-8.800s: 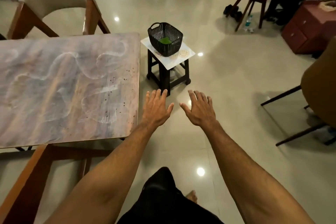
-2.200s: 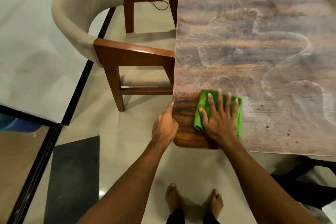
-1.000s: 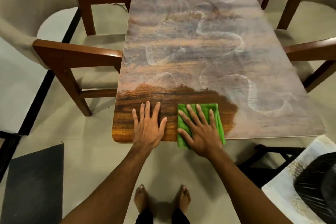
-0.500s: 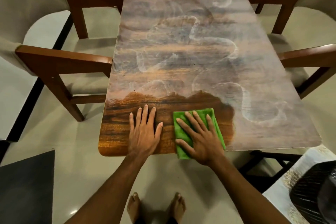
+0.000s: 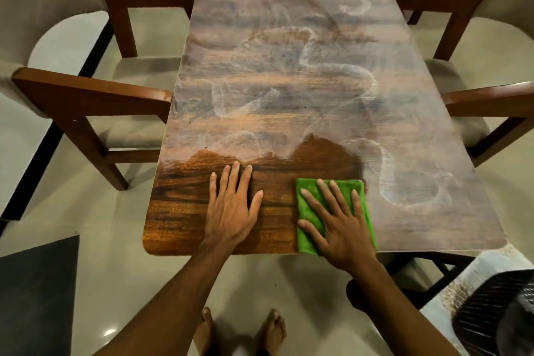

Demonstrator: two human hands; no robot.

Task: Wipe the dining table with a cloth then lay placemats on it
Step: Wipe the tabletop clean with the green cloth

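Right hand spread flat on green cloth, left hand flat on table; basket cut off

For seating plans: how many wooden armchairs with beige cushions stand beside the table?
2 clearly: one armchair left of the table, one right. A third may be cut off at top right.

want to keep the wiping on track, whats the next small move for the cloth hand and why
Probably slide the right hand and cloth rightward. The table is dark and clean only at the near left, where the left hand rests flat; a dusty film starts right at the cloth's right edge.
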